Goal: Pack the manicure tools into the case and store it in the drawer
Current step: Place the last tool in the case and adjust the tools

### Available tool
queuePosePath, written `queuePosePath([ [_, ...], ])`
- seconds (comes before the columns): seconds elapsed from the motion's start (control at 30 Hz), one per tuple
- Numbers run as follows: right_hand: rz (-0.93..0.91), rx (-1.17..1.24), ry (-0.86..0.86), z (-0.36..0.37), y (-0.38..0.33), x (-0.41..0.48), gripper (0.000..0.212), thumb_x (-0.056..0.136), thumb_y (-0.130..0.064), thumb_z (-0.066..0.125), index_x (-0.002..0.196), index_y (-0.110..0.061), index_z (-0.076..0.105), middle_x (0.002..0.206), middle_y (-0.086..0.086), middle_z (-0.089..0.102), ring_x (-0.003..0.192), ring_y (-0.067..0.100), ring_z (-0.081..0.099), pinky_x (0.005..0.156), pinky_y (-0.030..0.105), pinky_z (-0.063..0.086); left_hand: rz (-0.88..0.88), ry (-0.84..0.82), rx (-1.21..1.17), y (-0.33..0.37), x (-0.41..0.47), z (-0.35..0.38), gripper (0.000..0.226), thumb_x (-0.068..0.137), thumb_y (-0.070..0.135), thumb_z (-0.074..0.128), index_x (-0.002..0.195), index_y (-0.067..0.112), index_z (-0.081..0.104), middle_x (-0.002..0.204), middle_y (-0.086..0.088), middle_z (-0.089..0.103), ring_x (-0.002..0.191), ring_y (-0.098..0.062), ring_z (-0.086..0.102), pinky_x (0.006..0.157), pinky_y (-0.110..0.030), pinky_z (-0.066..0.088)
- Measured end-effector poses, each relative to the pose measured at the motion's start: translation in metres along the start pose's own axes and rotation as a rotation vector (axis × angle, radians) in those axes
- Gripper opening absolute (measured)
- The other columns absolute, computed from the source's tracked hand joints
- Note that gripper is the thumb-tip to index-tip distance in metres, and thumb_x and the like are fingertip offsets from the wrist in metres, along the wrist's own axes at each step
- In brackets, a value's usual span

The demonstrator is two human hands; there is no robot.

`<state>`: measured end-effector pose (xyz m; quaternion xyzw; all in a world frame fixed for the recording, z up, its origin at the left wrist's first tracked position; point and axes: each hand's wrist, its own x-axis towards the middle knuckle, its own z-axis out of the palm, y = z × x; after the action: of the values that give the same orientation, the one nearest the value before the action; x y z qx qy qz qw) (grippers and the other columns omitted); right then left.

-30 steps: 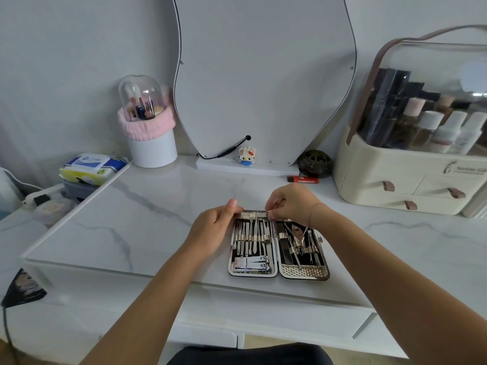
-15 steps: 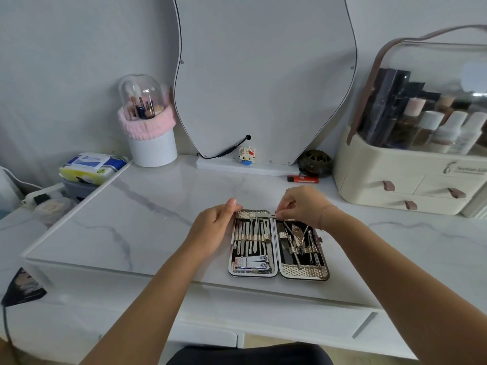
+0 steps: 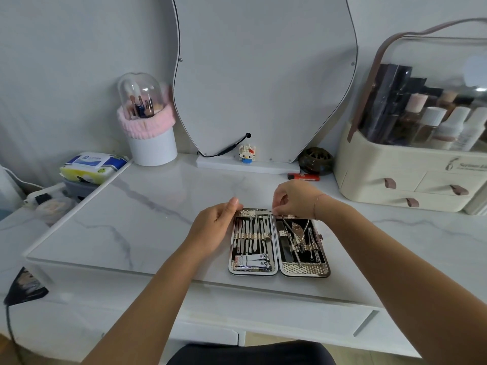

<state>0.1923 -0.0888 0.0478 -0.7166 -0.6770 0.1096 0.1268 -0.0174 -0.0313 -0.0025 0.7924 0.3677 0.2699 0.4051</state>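
The manicure case (image 3: 303,270) lies open and flat on the marble tabletop (image 3: 147,222), near its front edge. Its left half holds several thin steel tools (image 3: 251,237) in loops and nail clippers (image 3: 251,264) at the bottom. The right half holds nippers and scissors (image 3: 299,237). My left hand (image 3: 210,227) rests on the case's upper left corner, thumb against its rim. My right hand (image 3: 295,198) hovers over the top edge and pinches a thin metal tool (image 3: 267,212) that lies across the top of the case.
A drawer front (image 3: 290,321) sits below the tabletop edge. A mirror (image 3: 263,75) stands at the back, with a brush holder (image 3: 150,127), a small toy figure (image 3: 247,154), a red lighter (image 3: 303,177) and a cosmetics organiser (image 3: 411,164) at the right. Wipes (image 3: 92,167) lie at the left.
My right hand has shifted a little to the right along the case's top edge with the thin tool in its fingers. The left hand has stayed at the upper left corner.
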Motion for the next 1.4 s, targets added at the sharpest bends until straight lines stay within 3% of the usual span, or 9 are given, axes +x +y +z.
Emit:
queuePosePath([
  [0.17, -0.010, 0.023, -0.032, 0.001, -0.004, 0.006, 0.008, 0.079, -0.020, 0.070, 0.083, -0.012, 0.072, 0.072, -0.010, 0.061, 0.071, 0.007, 0.057, 0.064, 0.015, 0.045, -0.004, 0.009, -0.018, 0.000, -0.001, -0.001, 0.058, 0.088, 0.060, 0.025, 0.114, 0.027, 0.065, 0.121, 0.011, 0.063, 0.113, -0.002, 0.051, 0.091, -0.019, 0.031],
  [0.4, -0.001, 0.016, -0.039, 0.001, -0.007, 0.009, 0.011, 0.079, -0.020, 0.070, 0.085, -0.012, 0.073, 0.081, -0.004, 0.067, 0.075, 0.009, 0.059, 0.073, 0.024, 0.051, -0.009, 0.009, -0.019, 0.002, -0.002, -0.001, 0.057, 0.089, 0.058, 0.025, 0.114, 0.027, 0.066, 0.119, 0.011, 0.064, 0.109, 0.000, 0.050, 0.082, -0.010, 0.031],
  [0.77, 0.032, 0.091, 0.054, 0.008, -0.007, 0.005, 0.008, 0.079, -0.021, 0.071, 0.085, -0.016, 0.072, 0.076, -0.009, 0.063, 0.074, 0.008, 0.057, 0.069, 0.020, 0.044, -0.016, -0.001, -0.036, 0.004, -0.004, -0.003, 0.063, 0.086, 0.063, 0.023, 0.117, 0.026, 0.064, 0.124, 0.011, 0.061, 0.114, 0.000, 0.048, 0.092, -0.018, 0.029],
  [0.93, 0.113, 0.165, 0.149, 0.015, -0.006, -0.011, 0.018, 0.086, -0.026, 0.062, 0.102, -0.020, 0.069, 0.084, -0.003, 0.062, 0.076, 0.010, 0.055, 0.073, 0.025, 0.048, -0.030, 0.008, -0.070, 0.007, -0.007, -0.003, 0.062, 0.087, 0.062, 0.023, 0.119, 0.026, 0.062, 0.124, 0.011, 0.061, 0.118, -0.004, 0.051, 0.097, -0.023, 0.032],
  [1.03, 0.270, 0.347, 0.372, 0.007, 0.004, -0.045, 0.022, 0.090, -0.024, 0.057, 0.107, -0.016, 0.067, 0.095, -0.003, 0.064, 0.089, 0.014, 0.059, 0.085, 0.029, 0.050, -0.109, 0.065, -0.170, 0.008, -0.011, -0.009, 0.056, 0.086, 0.066, 0.034, 0.113, 0.027, 0.064, 0.122, 0.008, 0.063, 0.117, -0.008, 0.054, 0.105, -0.029, 0.034],
  [1.1, 0.408, 0.517, 0.485, 0.004, 0.018, -0.075, 0.020, 0.091, -0.019, 0.056, 0.104, -0.008, 0.067, 0.091, 0.003, 0.065, 0.086, 0.018, 0.060, 0.081, 0.032, 0.052, -0.196, 0.115, -0.249, 0.006, -0.019, -0.011, 0.046, 0.075, 0.068, 0.045, 0.095, 0.033, 0.066, 0.115, 0.006, 0.066, 0.114, -0.012, 0.057, 0.107, -0.038, 0.036],
  [1.17, 0.498, 0.750, 0.448, 0.007, 0.026, -0.101, 0.020, 0.092, -0.012, 0.054, 0.102, 0.001, 0.065, 0.086, 0.010, 0.066, 0.078, 0.020, 0.062, 0.068, 0.028, 0.057, -0.267, 0.124, -0.340, 0.008, -0.032, -0.010, 0.032, 0.074, 0.058, 0.055, 0.086, 0.030, 0.064, 0.111, 0.002, 0.066, 0.112, -0.016, 0.057, 0.107, -0.042, 0.038],
  [1.27, 0.510, 0.995, 0.311, 0.018, 0.019, -0.120, 0.017, 0.092, -0.004, 0.052, 0.102, 0.005, 0.062, 0.083, 0.015, 0.065, 0.070, 0.020, 0.063, 0.055, 0.020, 0.057, -0.370, 0.006, -0.635, 0.018, -0.043, -0.007, 0.034, 0.089, 0.031, 0.057, 0.117, 0.011, 0.057, 0.124, -0.007, 0.055, 0.121, -0.022, 0.050, 0.103, -0.034, 0.038],
  [1.4, 0.486, 0.981, 0.382, 0.029, 0.008, -0.125, 0.016, 0.091, -0.003, 0.053, 0.094, 0.003, 0.067, 0.085, 0.016, 0.069, 0.075, 0.021, 0.065, 0.070, 0.028, 0.060, -0.539, -0.008, -0.888, 0.033, -0.046, -0.009, 0.044, 0.092, 0.029, 0.050, 0.127, 0.003, 0.050, 0.129, -0.011, 0.051, 0.117, -0.021, 0.048, 0.094, -0.032, 0.038],
])
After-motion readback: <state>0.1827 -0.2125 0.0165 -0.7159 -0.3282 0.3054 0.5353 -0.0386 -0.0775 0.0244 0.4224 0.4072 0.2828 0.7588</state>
